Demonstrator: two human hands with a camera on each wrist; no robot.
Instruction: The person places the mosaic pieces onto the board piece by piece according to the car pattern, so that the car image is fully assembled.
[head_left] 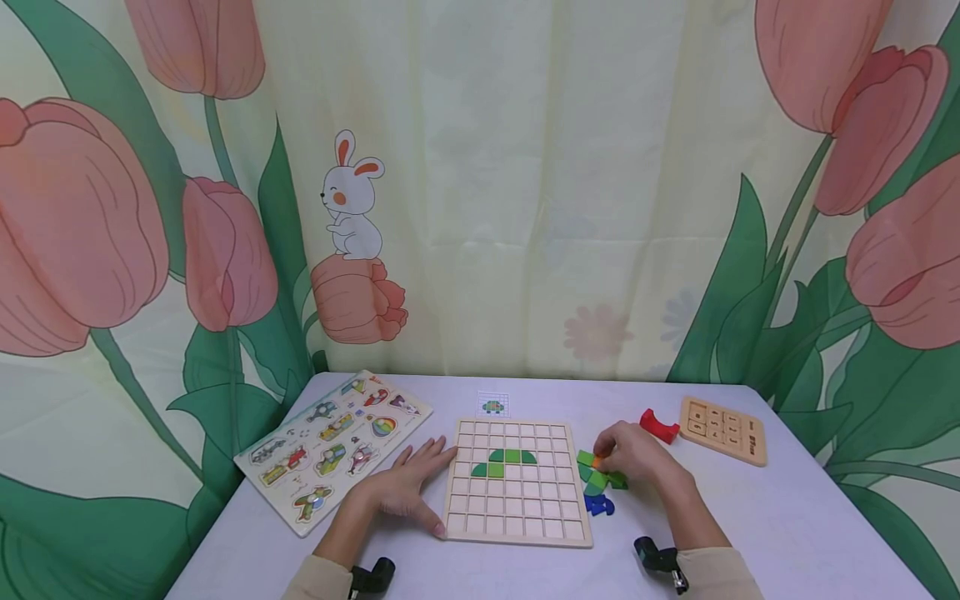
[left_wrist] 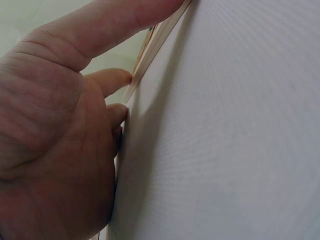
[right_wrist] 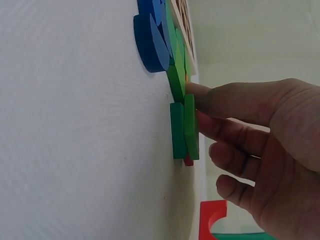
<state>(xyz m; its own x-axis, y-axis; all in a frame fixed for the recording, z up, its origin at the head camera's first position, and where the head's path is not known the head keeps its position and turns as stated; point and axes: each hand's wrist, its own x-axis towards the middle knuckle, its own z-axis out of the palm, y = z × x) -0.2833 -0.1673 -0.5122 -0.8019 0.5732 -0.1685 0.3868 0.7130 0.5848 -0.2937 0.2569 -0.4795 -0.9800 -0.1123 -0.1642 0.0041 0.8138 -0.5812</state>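
Observation:
A wooden grid board (head_left: 517, 500) lies on the table with several green pieces (head_left: 512, 456) set in its upper rows. My left hand (head_left: 405, 487) rests at the board's left edge, fingers spread, with thumb and fingertips against the wooden rim (left_wrist: 150, 55). To the right of the board my right hand (head_left: 637, 454) reaches into a pile of green blocks (head_left: 597, 483). Its thumb and index finger pinch a small orange block (head_left: 597, 461), mostly hidden by the fingers. Green blocks (right_wrist: 191, 127) lie just under those fingertips, and blue pieces (head_left: 598, 504) sit at the pile's near end.
Behind the board lies a small pattern card (head_left: 493, 406). A picture puzzle board (head_left: 333, 450) is at the left. Red curved pieces (head_left: 659, 427) and a wooden board with square cutouts (head_left: 723, 430) are at the right. A printed curtain (head_left: 480, 208) hangs behind the table.

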